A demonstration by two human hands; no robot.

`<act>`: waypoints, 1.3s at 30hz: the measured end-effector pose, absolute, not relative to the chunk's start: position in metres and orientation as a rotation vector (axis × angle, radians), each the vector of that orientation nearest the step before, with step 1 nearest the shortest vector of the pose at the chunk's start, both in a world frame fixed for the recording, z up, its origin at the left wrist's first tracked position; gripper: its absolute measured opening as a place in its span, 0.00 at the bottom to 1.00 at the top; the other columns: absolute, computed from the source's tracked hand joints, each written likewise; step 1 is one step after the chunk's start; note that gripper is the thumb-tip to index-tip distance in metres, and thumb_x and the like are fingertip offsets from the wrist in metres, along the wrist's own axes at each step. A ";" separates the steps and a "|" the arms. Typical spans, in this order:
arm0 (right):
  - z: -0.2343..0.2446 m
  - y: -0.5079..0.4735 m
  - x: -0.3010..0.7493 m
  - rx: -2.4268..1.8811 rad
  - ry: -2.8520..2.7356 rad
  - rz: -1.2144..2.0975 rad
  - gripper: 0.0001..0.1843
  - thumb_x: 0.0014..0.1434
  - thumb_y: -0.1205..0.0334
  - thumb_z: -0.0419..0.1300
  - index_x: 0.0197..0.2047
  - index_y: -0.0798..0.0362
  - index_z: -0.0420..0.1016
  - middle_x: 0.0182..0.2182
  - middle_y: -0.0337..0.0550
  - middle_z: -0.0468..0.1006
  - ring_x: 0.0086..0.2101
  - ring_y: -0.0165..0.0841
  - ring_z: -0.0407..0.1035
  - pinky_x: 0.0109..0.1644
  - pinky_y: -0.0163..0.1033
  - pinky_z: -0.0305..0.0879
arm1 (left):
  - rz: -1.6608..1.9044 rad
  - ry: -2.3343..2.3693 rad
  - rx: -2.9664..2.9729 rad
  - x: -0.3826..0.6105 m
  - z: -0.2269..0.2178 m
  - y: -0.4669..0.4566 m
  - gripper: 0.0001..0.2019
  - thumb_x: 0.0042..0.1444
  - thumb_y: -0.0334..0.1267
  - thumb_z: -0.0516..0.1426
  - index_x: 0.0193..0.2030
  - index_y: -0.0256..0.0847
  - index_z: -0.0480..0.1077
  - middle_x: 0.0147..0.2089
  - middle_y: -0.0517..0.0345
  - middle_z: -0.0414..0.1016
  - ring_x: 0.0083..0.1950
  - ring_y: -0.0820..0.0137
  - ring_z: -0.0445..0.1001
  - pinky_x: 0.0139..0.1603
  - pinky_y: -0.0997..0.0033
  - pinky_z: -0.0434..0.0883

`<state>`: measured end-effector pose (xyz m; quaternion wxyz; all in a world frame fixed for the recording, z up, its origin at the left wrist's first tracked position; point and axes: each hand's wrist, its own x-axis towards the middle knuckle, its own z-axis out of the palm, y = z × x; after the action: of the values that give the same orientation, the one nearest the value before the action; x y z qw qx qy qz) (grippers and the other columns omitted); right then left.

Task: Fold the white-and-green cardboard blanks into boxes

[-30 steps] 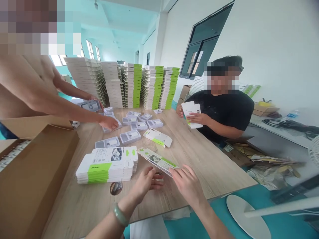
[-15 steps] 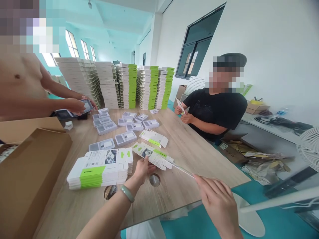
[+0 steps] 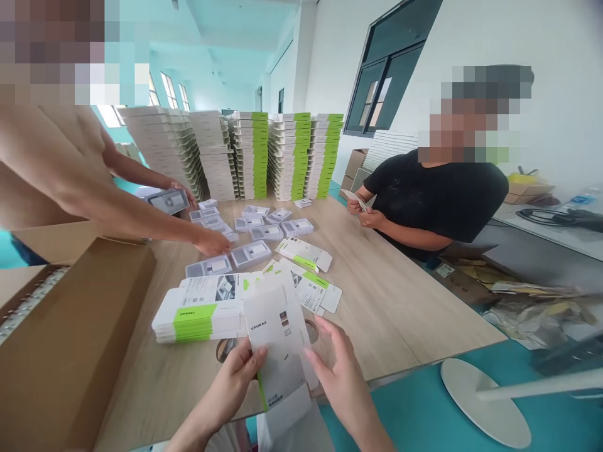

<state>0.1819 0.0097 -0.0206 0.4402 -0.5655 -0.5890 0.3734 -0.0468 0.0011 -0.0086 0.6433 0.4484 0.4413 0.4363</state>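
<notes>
1. Left hand point(image 3: 238, 370) pinches the white carton point(image 3: 280, 342), thumb flat on the printed face, other fingers mostly hidden underneath.
2. Right hand point(image 3: 346, 370) has thumb and fingers spread apart, just beside the carton's right edge. Thumb overlaps the edge in view; cannot tell if it presses on it.
3. White carton: held tilted above the near edge of the desk point(image 3: 409, 301), roughly centred before the wearer. Shows dark print, a small dark patch, a thin green strip low on its left side, and a flap point(image 3: 289, 408) hanging at the bottom end.
4. Stack of flat cartons point(image 3: 198, 317), white with green band, lies left of the held carton, which covers part of its right end.
5. Two loose cartons lie beyond the hands: near one point(image 3: 318, 290) partly behind the held carton, far one point(image 3: 305, 254) just past it.
6. Pale plastic trays sit farther back, e.g. front tray point(image 3: 252, 253) and its neighbour point(image 3: 208, 266); small white piece in each of these two.
7. Tall stacks of boxes point(image 3: 259, 157) line the far side, white and green.
8. Co-worker at left point(image 3: 61, 169) reaches an arm over the trays. Large brown box point(image 3: 85, 339) open at near left.
9. Co-worker at right, black shirt point(image 3: 438, 198), holds flat white pieces point(image 3: 355, 200); blurry, details unclear.
10. White round stand base point(image 3: 485, 405) on the floor, right side.
</notes>
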 end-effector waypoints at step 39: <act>0.015 0.030 0.154 -0.990 -1.292 1.707 0.31 0.65 0.35 0.62 0.63 0.46 0.74 0.56 0.52 0.81 0.57 0.48 0.76 0.61 0.55 0.73 | 1.092 1.159 0.755 -0.032 -0.006 -0.018 0.43 0.49 0.70 0.67 0.63 0.39 0.76 0.62 0.40 0.83 0.69 0.42 0.74 0.69 0.46 0.71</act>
<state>0.1544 0.0303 0.0147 0.3817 -0.3881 -0.5063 0.6688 -0.0324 -0.0184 -0.0056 0.6363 0.3305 0.5075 0.4779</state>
